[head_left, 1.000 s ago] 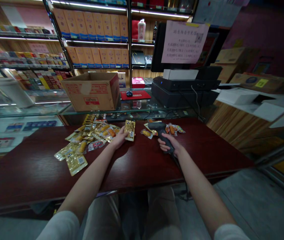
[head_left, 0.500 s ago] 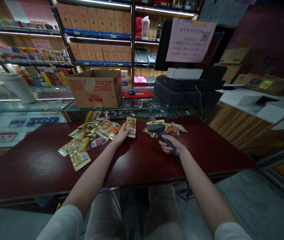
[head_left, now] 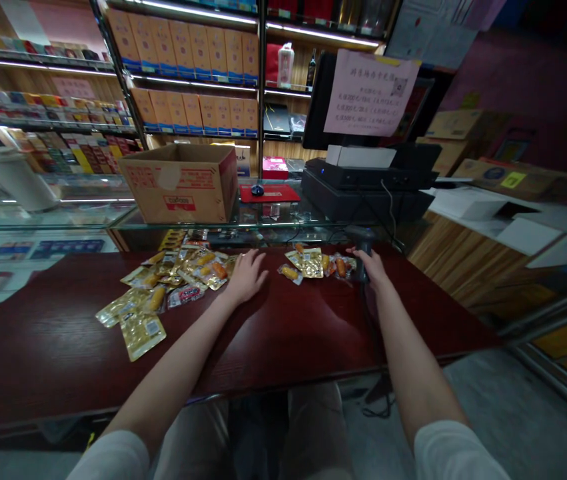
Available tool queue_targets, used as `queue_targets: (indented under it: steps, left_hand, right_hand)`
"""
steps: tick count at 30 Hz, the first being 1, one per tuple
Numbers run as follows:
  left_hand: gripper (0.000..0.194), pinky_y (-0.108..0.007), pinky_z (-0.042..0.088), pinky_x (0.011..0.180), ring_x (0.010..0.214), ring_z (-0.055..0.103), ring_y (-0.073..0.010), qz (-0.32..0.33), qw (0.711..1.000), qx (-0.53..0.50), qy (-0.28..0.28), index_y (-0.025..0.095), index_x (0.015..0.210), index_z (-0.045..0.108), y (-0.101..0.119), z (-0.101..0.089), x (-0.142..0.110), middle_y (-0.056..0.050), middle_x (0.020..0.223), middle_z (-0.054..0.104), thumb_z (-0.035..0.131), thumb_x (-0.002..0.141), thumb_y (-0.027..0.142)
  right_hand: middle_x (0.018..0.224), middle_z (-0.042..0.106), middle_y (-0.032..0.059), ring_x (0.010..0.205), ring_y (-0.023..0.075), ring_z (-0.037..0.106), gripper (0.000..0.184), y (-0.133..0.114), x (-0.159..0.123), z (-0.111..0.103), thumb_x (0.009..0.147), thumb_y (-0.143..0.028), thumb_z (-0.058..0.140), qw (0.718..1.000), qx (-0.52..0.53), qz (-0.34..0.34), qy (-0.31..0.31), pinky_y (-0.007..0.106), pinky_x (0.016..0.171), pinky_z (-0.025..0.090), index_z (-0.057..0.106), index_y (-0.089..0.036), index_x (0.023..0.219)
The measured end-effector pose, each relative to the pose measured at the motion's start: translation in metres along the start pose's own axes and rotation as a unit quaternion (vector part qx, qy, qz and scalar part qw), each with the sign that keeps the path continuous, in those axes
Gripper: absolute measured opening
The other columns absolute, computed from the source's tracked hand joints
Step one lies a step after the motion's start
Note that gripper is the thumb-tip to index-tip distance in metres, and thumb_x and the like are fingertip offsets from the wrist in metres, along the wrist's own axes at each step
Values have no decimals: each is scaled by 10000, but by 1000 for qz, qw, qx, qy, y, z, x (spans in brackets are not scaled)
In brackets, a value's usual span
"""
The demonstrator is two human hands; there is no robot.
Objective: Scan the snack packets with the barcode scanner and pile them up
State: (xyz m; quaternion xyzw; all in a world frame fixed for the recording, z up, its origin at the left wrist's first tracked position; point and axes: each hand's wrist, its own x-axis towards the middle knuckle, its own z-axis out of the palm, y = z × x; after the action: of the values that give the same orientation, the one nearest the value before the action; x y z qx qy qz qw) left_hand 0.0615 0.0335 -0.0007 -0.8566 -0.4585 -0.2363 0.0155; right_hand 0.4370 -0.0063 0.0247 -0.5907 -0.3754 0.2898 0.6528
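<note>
A dark red surface [head_left: 273, 347] spans the near side, with one open cardboard box [head_left: 178, 190] on the glass case [head_left: 283, 233] beyond. The larger heap of packets [head_left: 183, 267] lies just left of the left hand [head_left: 246, 279], which is nearer to it; the smaller group [head_left: 312, 263] lies between the hands, nearer the right hand [head_left: 375, 268]. The left hand is palm down, fingers loosely spread, with nothing visible in it. The right hand closes round the handle of the scanner [head_left: 362, 259], whose handle runs roughly upright, head on top. Counted: two hands, one scanner, at least five packets in the smaller group; the heap overlaps too much to count, though two gold packets [head_left: 142, 331] show at its near-left edge
</note>
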Motion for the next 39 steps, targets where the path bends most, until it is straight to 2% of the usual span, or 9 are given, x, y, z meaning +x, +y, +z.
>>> queue_targets:
  steps: [2,5,10,16,25,28,31,34,39]
  left_hand:
    - [577,-666,104,1210,1527,251,-348,10,998,2,-69,231,1520,441,9,10,10,-140,1629,353,423,993,465]
    - [654,-729,14,1173,1550,158,-391,-49,990,20,-131,174,1547,393,14,20,29,-208,1644,289,403,996,527]
    - [676,-592,159,1226,1532,254,-316,25,984,-61,-168,186,1546,358,26,39,55,-191,1629,321,458,974,532]
    - [406,-523,294,1187,1302,534,-285,81,982,-64,-160,170,1266,567,52,61,58,-162,1352,576,474,990,453]
    - [265,-488,384,1101,1209,572,-285,142,960,-133,-201,184,1139,576,43,31,17,-148,1264,603,537,962,377]
    - [227,-435,438,1008,1086,600,-272,99,965,-175,-170,199,1025,605,28,13,3,-122,1146,628,576,926,402]
    - [259,-415,443,940,1009,581,-263,-1,975,-206,-79,208,900,608,6,-3,-3,-91,1038,633,578,904,466]
    - [375,-346,447,791,788,557,-199,-105,936,-335,-22,207,791,551,-15,-10,-3,-25,791,586,529,902,564]
    - [452,-256,403,656,654,488,-120,-219,791,-566,77,201,894,518,-29,-5,-4,43,708,524,694,768,598]
  right_hand:
    - [761,706,22,704,175,610,334,3,21,-6,557,-356,715,999,-39,14,2,252,589,440,698,-184,843]
    - [747,702,17,658,167,600,343,9,37,-4,560,-329,696,996,-48,70,-34,249,560,440,720,-171,863]
    - [734,710,24,650,173,637,359,17,39,15,575,-288,689,983,-37,124,-129,256,583,488,715,-168,912]
    - [763,707,29,670,189,635,406,16,12,29,604,-355,685,960,-95,112,-237,272,603,480,702,-182,971]
    - [823,729,35,728,190,645,325,-4,-58,40,594,-302,721,945,-112,119,-283,274,644,491,730,-199,903]
    - [783,726,33,680,187,637,277,-16,-72,36,586,-282,747,956,-63,105,-268,274,601,487,727,-211,853]
    - [752,703,32,634,169,620,277,-32,-80,34,606,-312,748,969,19,82,-233,278,599,498,695,-206,855]
    - [733,665,10,580,140,588,286,-44,-85,45,643,-348,737,949,115,98,-275,279,598,519,640,-203,870]
    - [539,474,-66,392,65,337,287,-34,-89,84,755,-428,702,852,178,194,-454,183,386,352,515,-211,769]
